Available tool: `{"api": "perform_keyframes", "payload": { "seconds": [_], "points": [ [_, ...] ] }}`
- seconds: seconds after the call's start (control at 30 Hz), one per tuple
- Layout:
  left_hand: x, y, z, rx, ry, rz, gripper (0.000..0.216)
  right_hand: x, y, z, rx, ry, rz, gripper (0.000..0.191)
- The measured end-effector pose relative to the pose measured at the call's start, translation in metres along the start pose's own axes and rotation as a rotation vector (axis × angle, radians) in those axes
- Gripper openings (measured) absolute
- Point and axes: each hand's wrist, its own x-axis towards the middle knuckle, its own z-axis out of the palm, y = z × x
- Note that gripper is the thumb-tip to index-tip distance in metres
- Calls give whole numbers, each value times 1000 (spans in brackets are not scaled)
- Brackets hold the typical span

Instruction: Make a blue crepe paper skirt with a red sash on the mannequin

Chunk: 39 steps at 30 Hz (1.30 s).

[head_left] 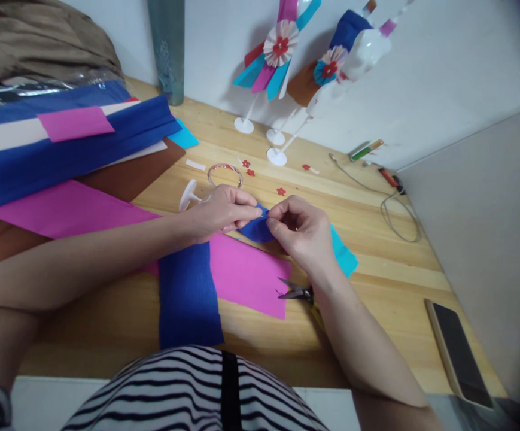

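Both my hands meet over the middle of the wooden table (389, 263). My left hand (221, 211) and my right hand (302, 230) each pinch one edge of a small piece of dark blue crepe paper (255, 228), fingers closed on it. Under them lies a pink paper sheet (246, 272), and a strip of dark blue crepe paper (188, 296) runs toward my body. A turquoise paper piece (344, 254) shows behind my right wrist. Small scissors (296, 293) lie just left of my right forearm.
Stacked blue, pink, white and brown sheets (62, 155) cover the left. Three paper pinwheels on white stands (282, 57) lean at the wall. Small red paper flowers (280, 191), a clear tape ring (225, 173), a white stand (188, 194), a cable (394, 209) and a phone (459, 353) lie around.
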Motion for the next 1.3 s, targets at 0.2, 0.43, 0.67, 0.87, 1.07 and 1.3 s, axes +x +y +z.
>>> {"api": "perform_keyframes", "payload": {
  "seconds": [0.2, 0.43, 0.67, 0.87, 1.07, 1.3],
  "points": [
    [2, -2, -3, -18, -20, 14, 39, 0, -1, -1, 12, -2, -25, 8],
    [2, -3, -4, -25, -28, 14, 39, 1, 6, -1, 30, -5, -21, 6],
    [0, -1, -3, -29, -39, 15, 39, -1, 1, 1, -41, 13, -42, 15],
    [-1, -3, -5, -38, -78, 35, 39, 0, 2, 3, -57, 27, -49, 15],
    [-3, 1, -4, -22, -81, 26, 39, -1, 2, 3, -58, 30, -55, 15],
    [-4, 6, -3, -17, -62, 34, 37, -1, 2, 4, -79, 30, -64, 15]
  ]
}}
